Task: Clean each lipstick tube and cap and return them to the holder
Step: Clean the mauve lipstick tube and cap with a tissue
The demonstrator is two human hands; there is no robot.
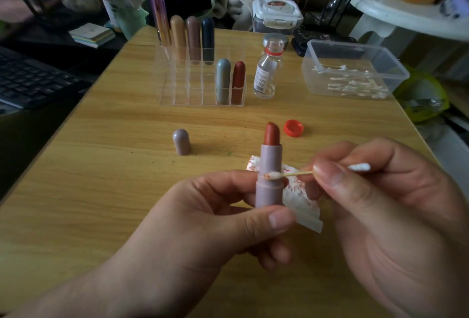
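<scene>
The left hand (215, 218) is closed around the base of the lilac lipstick tube (269, 178), upright, bullet extended above the grip. The right hand (380, 203) pinches a cotton swab (291, 174) near mid-stick, its stained tip touching the tube's collar groove just above the left fingers. Best practice: rotate the tube against the tip, keep light pressure, and stay clear of the bullet. Residue in the groove appears slight, though blur limits certainty. The matching cap (181, 142) stands beyond the grip; the holder (203, 81) farther back.

Bottle label (264, 77) print unreadably small
</scene>
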